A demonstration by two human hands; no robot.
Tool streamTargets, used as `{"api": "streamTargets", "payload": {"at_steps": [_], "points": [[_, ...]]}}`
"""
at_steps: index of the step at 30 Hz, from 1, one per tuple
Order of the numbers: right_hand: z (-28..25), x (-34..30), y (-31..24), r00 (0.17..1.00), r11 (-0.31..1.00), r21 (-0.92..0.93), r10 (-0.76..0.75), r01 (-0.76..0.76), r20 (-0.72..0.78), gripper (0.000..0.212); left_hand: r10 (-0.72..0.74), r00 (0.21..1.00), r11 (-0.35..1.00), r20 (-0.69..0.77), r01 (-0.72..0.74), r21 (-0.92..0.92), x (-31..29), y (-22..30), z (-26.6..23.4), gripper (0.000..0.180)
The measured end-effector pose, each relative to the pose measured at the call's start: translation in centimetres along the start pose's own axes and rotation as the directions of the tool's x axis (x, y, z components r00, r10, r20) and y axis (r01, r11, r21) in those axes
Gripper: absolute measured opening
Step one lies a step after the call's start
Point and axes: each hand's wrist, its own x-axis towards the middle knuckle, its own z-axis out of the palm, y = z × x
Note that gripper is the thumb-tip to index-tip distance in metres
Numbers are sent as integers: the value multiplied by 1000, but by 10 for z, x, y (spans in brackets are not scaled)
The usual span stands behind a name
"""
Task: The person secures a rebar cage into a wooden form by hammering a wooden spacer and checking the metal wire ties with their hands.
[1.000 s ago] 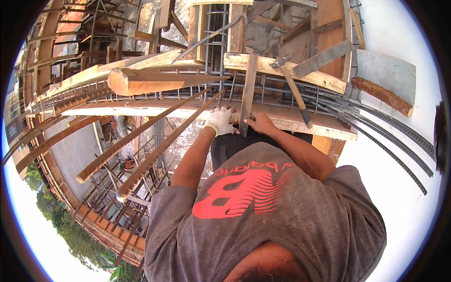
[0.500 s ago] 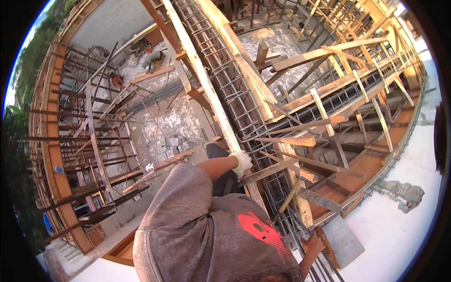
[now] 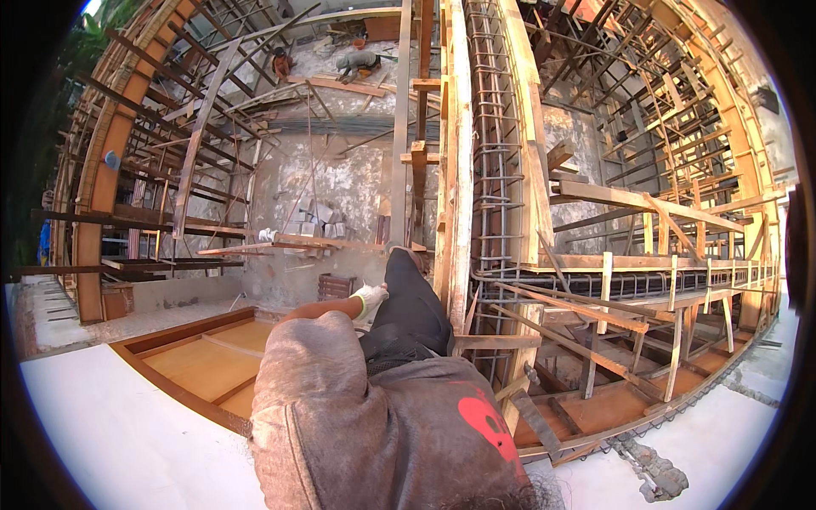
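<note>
My left hand [image 3: 371, 299], in a white work glove, is beside my dark-trousered leg [image 3: 412, 297], near the knee. Its fingers look curled in; whatever they may hold is too small to make out. My leg reaches forward along the left side of a long timber form board [image 3: 459, 153]. Right of that board runs a cage of steel rebar [image 3: 493, 161], with another board [image 3: 531, 127] along its far side. A short wooden crosspiece [image 3: 497, 342] lies over the cage close to my body. My right hand is out of view.
Far below, two people crouch on a concrete floor [image 3: 340, 183] near grey blocks [image 3: 314, 219]. Timber props [image 3: 204, 136] stand at left. A second rebar-filled form [image 3: 637, 283] branches right, with loose wood strips [image 3: 586, 310]. An orange-framed panel [image 3: 212, 357] lies at lower left.
My view has turned, and the beam now runs straight ahead. My left hand has left the beam's edge for my leg. My right hand, earlier at a wood-edged grey plate, has gone from view.
</note>
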Motion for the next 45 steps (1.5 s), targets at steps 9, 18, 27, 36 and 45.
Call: {"api": "streamTargets", "payload": {"at_steps": [9, 18, 27, 36, 45], "points": [[-35, 21, -11, 1000, 998, -59, -14, 13, -22, 52, -29, 993, 963, -115, 59, 264, 50, -19, 61, 65], [-29, -17, -6, 994, 993, -39, 111, -111, 1, 51, -59, 975, 997, -216, 67, 32, 19, 57, 8, 66], [-7, -64, -37, 949, 945, 102, 302, -311, 94, 51, 359, 734, 799, -577, -561, -216, -5, 256, -139, 46], [-137, -159, -83, 850, 902, 403, 331, -157, -410, 48, 996, -44, -80, -73, -777, -625, -163, 521, -99, 75], [-136, -335, -37, -12, 341, 175, 432, -923, -902, 63, 991, -131, -93, -19, -587, -804, -146, 512, -84, 99]]}}
